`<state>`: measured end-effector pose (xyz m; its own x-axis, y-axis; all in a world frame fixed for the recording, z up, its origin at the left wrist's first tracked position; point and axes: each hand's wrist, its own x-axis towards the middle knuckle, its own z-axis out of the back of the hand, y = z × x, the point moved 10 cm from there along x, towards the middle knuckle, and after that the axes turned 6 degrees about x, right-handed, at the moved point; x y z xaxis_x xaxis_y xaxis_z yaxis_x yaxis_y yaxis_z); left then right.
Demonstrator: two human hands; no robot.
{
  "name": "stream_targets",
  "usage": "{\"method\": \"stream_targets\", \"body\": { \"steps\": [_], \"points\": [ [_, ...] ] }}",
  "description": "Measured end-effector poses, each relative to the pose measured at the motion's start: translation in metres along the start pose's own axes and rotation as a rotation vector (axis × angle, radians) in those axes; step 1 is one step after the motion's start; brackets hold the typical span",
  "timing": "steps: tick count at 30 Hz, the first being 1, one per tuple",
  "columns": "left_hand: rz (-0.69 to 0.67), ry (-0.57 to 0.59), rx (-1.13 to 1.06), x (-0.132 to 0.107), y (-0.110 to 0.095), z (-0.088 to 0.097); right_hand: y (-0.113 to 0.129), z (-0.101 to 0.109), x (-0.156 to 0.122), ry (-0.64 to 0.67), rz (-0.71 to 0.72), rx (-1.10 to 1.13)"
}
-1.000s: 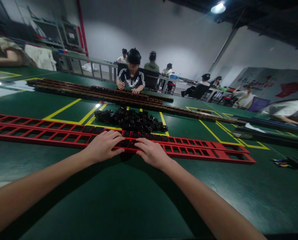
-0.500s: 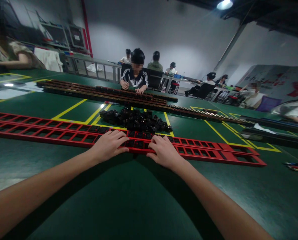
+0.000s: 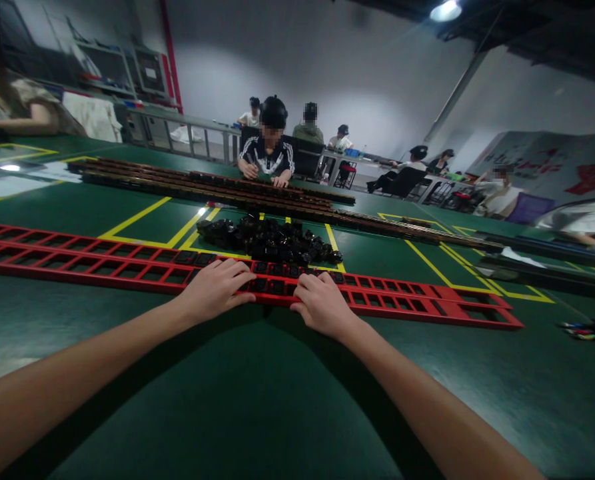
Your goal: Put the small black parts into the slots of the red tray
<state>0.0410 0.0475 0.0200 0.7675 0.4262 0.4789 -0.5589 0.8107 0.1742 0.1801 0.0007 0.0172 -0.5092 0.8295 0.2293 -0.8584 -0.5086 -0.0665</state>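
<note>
A long red slotted frame (image 3: 450,309), with two rows of rectangular openings, lies across the green table. Small black square pieces (image 3: 277,287) sit in some openings around the middle. My left hand (image 3: 220,285) bends over the frame left of these pieces, fingers on top and thumb at the near edge. My right hand (image 3: 322,301) is closed on the frame right of them, fingers curled. Whether a small piece lies beneath either hand's fingertips is hidden. Just behind the frame is a heap of glossy black parts (image 3: 277,240).
Long dark brown strips (image 3: 217,190) lie farther back on the table (image 3: 227,400), before a seated person (image 3: 267,153). Dark bars (image 3: 537,270) are at right, near a bundle of coloured wires (image 3: 587,331). Yellow tape lines (image 3: 137,220) mark the tabletop.
Both hands keep nearly the same places on the frame. The right fingers have shifted slightly; the whole view has moved a little.
</note>
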Motion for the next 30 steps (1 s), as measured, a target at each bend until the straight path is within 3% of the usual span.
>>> {"method": "stream_targets", "body": {
  "steps": [5, 11, 15, 22, 30],
  "points": [
    [0.010, 0.025, -0.019, 0.001, 0.001, -0.002, -0.007, 0.006, 0.000, -0.040, 0.001, 0.109],
    [0.033, 0.017, -0.105, 0.000, 0.003, 0.000, -0.053, 0.023, -0.005, -0.196, -0.177, 0.133],
    [0.019, 0.014, -0.099, -0.001, 0.002, 0.001, -0.070, 0.009, -0.005, -0.107, -0.271, 0.143],
    [0.016, 0.031, -0.122, -0.001, 0.001, 0.000, -0.068, -0.011, -0.002, 0.078, -0.246, 0.168],
    [0.023, 0.025, -0.143, -0.001, 0.001, 0.001, -0.074, -0.006, -0.003, -0.001, -0.302, 0.170]
  ]
}}
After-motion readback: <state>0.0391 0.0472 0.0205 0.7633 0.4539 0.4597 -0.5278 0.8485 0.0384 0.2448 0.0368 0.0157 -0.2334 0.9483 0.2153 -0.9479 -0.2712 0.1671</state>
